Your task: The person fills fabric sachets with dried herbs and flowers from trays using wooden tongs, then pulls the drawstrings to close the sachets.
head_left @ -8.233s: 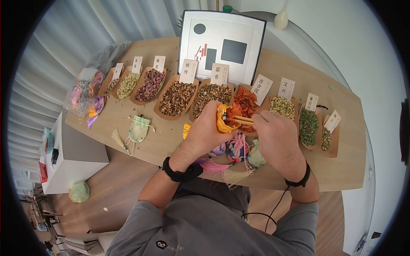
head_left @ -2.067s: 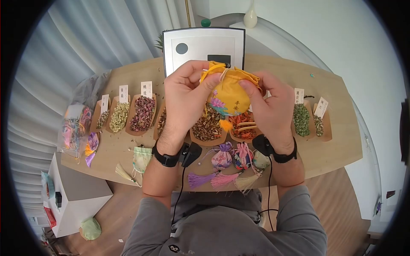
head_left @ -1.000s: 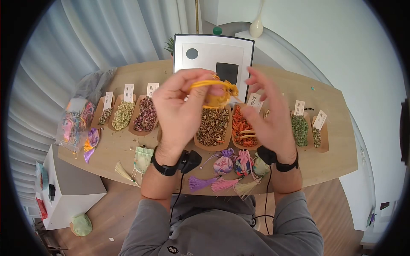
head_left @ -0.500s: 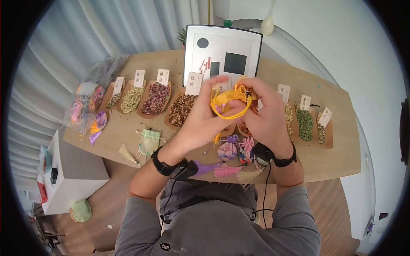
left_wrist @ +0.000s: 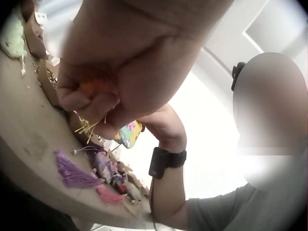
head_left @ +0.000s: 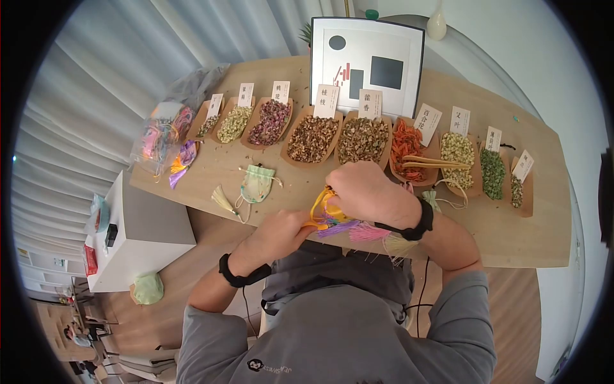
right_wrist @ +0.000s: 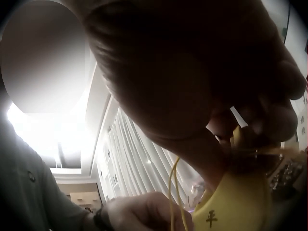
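Near the table's front edge, my right hand [head_left: 371, 192] pinches the gathered top of a yellow pouch [head_left: 334, 211], whose yellow cord [head_left: 314, 206] hangs in a loop. Lower and to the left, my left hand [head_left: 276, 238] has its fingers curled round the pouch's tassel; yellow threads [left_wrist: 87, 129] stick out below them in the left wrist view. The right wrist view shows the pouch [right_wrist: 240, 202] hanging under my right hand [right_wrist: 192, 77], a dark character on its cloth. The right hand hides much of the pouch from above.
Several paper trays of dried herbs with labels line the table [head_left: 511, 237]. Wooden tongs [head_left: 438, 162] lie across two trays. Purple and pink tassels [head_left: 368, 233] lie beneath the hands, a green pouch [head_left: 258, 184] to the left. A framed board [head_left: 368, 57] stands behind.
The tongs have left my right hand and lie on the trays. Both hands have come down with the pouch towards the front edge, and my left hand has shifted to the tassel.
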The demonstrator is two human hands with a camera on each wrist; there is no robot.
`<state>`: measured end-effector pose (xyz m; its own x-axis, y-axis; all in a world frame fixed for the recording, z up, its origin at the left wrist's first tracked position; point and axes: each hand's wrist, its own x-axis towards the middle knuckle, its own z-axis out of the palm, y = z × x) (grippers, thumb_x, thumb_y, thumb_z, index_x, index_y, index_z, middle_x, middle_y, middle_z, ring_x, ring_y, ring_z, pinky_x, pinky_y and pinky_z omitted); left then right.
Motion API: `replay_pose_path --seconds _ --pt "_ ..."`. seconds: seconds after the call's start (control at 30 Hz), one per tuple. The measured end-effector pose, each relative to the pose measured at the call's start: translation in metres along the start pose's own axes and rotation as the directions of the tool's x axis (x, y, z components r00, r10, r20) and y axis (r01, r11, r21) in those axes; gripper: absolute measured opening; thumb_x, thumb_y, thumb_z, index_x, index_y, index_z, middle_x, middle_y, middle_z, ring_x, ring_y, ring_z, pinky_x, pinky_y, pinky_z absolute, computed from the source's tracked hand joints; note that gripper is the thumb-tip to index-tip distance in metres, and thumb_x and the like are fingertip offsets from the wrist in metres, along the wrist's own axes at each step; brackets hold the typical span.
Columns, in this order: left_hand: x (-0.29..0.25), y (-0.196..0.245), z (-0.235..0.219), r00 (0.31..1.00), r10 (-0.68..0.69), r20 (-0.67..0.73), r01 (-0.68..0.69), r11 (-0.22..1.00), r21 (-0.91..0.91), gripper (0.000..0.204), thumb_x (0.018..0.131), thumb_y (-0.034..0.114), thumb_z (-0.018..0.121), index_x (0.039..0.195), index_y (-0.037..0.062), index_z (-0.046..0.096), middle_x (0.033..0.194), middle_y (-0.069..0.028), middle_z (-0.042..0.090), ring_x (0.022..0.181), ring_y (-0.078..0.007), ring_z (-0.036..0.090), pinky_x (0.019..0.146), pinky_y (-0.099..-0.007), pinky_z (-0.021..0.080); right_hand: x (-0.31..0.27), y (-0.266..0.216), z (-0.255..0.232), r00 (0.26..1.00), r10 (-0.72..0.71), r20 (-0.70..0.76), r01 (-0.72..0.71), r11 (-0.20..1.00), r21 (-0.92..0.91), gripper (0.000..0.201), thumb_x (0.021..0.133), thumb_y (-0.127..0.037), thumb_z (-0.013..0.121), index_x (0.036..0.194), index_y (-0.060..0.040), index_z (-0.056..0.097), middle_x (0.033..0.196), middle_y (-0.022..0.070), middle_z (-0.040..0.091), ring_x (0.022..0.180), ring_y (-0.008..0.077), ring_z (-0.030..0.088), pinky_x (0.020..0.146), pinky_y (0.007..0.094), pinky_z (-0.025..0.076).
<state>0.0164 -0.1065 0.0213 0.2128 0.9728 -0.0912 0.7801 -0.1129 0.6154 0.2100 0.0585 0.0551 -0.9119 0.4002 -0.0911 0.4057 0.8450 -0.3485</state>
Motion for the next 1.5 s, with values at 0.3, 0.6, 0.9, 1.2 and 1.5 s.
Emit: replay_pose_path --seconds 0.3,0.6,0.9,1.2,1.5 --pt "0.005 0.022 -0.002 0.962 -0.068 -0.264 0.159 0.925 0.344 0.057 0.089 0.015 0.087 0.139 0.0039 0.063 0.139 -0.0244 0.068 0.122 -0.0425 0.069 0.097 -0.0508 0.056 -0.015 0.006 -0.023 0.913 0.111 -0.391 -0.133 0.991 -0.028 0.027 0.093 -0.025 0.083 0.104 -0.0036 0.073 0.098 0.0157 0.074 0.095 0.0379 0.076 0.08 0.0491 0.061" --pt "0.019 0.022 0.028 0.983 0.098 -0.156 -0.045 0.95 0.309 0.081 0.088 0.02 0.09 0.158 0.0035 0.052 0.161 -0.0275 0.05 0.142 -0.0447 0.056 0.117 -0.0509 0.047 -0.039 0.014 -0.057 0.824 0.174 -0.539 -0.222 0.975 -0.024 0.027 0.097 -0.024 0.079 0.114 -0.0035 0.074 0.101 0.0158 0.076 0.093 0.0403 0.074 0.081 0.0502 0.058" --pt "0.004 -0.083 -0.052 0.817 -0.153 -0.556 0.383 0.865 0.324 0.039 0.094 0.013 0.081 0.128 0.0029 0.065 0.116 -0.0204 0.072 0.11 -0.0431 0.071 0.093 -0.0514 0.059 -0.046 0.019 -0.073 0.813 0.259 -0.522 -0.296 0.955 0.013 0.025 0.099 -0.026 0.077 0.097 -0.0017 0.071 0.091 0.0168 0.074 0.09 0.0392 0.075 0.079 0.0502 0.06" --pt "-0.016 -0.115 -0.05 0.705 -0.462 -0.537 0.532 0.846 -0.029 0.041 0.095 0.001 0.078 0.133 0.0045 0.063 0.1 -0.0169 0.074 0.094 -0.0351 0.075 0.082 -0.0451 0.059 -0.052 0.023 -0.071 0.775 0.203 -0.599 -0.271 0.962 -0.023 0.023 0.099 -0.024 0.076 0.097 -0.0017 0.071 0.09 0.017 0.073 0.09 0.0385 0.075 0.078 0.0503 0.06" --pt "-0.032 -0.003 -0.086 0.64 0.008 -0.769 0.136 0.983 0.123 0.056 0.097 -0.013 0.067 0.15 0.0047 0.061 0.094 -0.0125 0.062 0.084 -0.0261 0.064 0.081 -0.0374 0.056 -0.043 -0.007 -0.058 0.834 -0.063 -0.549 0.062 0.998 -0.021 0.039 0.09 -0.015 0.083 0.126 -0.005 0.071 0.112 0.0151 0.071 0.103 0.0372 0.071 0.087 0.0473 0.059"
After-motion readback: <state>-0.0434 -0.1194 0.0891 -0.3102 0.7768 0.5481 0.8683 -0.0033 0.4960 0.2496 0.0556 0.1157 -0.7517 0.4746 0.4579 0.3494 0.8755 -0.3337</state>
